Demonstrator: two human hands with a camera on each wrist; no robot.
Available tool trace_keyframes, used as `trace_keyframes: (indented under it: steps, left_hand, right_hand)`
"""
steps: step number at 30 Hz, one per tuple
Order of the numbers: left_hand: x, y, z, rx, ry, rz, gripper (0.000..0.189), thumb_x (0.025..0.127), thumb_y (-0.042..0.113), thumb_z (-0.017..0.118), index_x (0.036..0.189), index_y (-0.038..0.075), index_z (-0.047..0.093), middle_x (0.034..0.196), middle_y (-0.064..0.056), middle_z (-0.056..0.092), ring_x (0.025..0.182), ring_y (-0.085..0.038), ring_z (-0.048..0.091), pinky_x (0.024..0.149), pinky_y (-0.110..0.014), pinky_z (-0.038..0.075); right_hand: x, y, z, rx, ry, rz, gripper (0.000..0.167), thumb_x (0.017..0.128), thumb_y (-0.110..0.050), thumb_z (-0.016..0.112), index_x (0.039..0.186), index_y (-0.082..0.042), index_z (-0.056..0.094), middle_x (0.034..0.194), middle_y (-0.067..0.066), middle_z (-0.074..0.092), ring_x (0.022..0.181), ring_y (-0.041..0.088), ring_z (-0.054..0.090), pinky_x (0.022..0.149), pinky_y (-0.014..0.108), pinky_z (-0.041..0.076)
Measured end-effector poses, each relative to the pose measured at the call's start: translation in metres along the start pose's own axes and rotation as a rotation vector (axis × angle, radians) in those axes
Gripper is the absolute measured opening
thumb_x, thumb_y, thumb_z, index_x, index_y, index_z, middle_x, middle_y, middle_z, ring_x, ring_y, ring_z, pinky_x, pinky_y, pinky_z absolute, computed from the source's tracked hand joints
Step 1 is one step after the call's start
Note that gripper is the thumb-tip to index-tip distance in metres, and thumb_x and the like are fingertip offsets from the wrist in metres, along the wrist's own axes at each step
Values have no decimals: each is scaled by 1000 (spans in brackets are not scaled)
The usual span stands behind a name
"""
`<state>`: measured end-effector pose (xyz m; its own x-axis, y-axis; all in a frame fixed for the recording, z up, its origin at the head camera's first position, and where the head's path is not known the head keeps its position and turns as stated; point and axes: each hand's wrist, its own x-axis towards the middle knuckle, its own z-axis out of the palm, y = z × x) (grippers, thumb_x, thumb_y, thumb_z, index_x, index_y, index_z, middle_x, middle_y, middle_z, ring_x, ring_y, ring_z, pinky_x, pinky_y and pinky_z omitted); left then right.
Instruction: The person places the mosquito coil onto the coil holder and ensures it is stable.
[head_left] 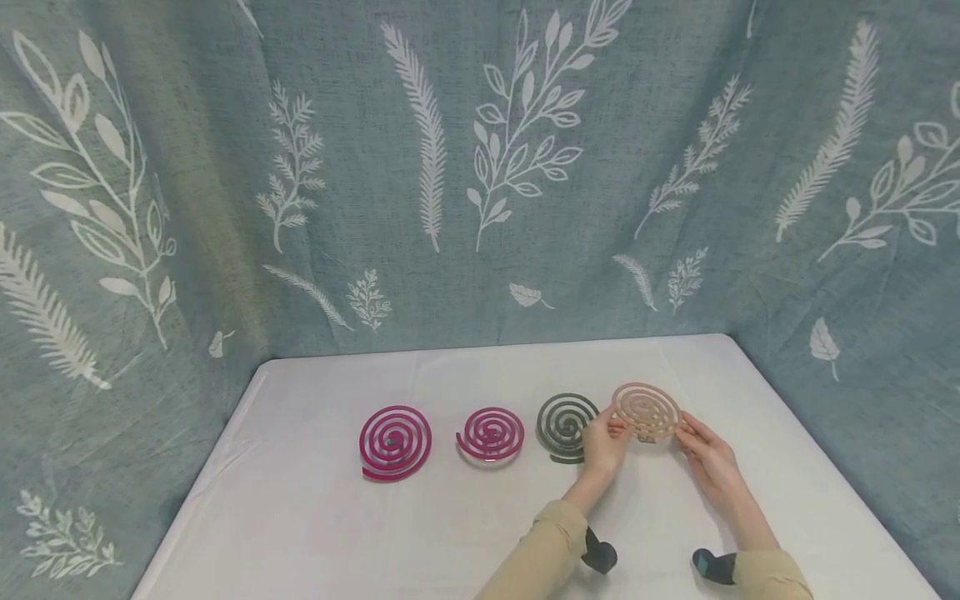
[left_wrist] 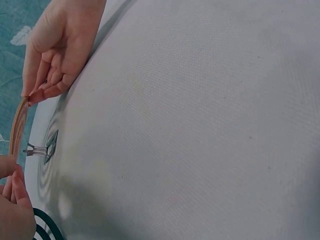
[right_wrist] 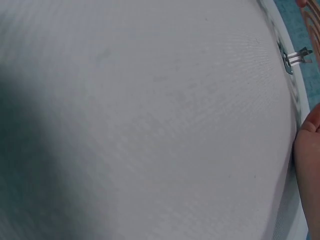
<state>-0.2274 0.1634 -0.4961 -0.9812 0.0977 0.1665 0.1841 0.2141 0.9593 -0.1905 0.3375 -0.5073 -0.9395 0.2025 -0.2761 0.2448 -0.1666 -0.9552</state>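
Note:
A tan mosquito coil (head_left: 645, 408) is held up and tilted above the white table, with both hands at its rim. My left hand (head_left: 604, 443) pinches the left edge between thumb and fingers. On the opposite edge the right hand (head_left: 708, 462) pinches it with its fingertips. Below the coil a small metal stand (left_wrist: 40, 150) rises from the table; in the left wrist view its tip is close to the coil. A dark green coil (head_left: 567, 427) lies beside the left hand, which partly covers it.
Two magenta coils lie farther left on the table: a larger magenta coil (head_left: 395, 443) and a smaller magenta coil (head_left: 491, 433) that looks raised and tilted. The white tablecloth (head_left: 315, 533) covers the table. A blue-green curtain (head_left: 450, 292) with white leaves hangs around the back and sides.

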Motion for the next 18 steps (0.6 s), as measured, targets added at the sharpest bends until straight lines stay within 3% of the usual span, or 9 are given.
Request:
trace_keyframes:
  steps: [5,18]
  left_hand:
    - [0,1,-1,26,-17,-37,43,79,-4,67,120,-9,58,85,-12,70,71,-11,63,63,-13,51]
    - [1,0,1,35,-15,-92,41,80,-2,67,119,-8,59,85,-11,70,71,-10,63,62,-14,51]
  right_hand:
    - [1,1,1,-41,19,15,69,97,-22,53,150,-4,14,102,-26,52,97,-15,51,88,3,41]
    - [1,0,3,-15,55,54,67,97,-22,53,151,-8,15,107,-21,48,99,-13,49,94,4,39]
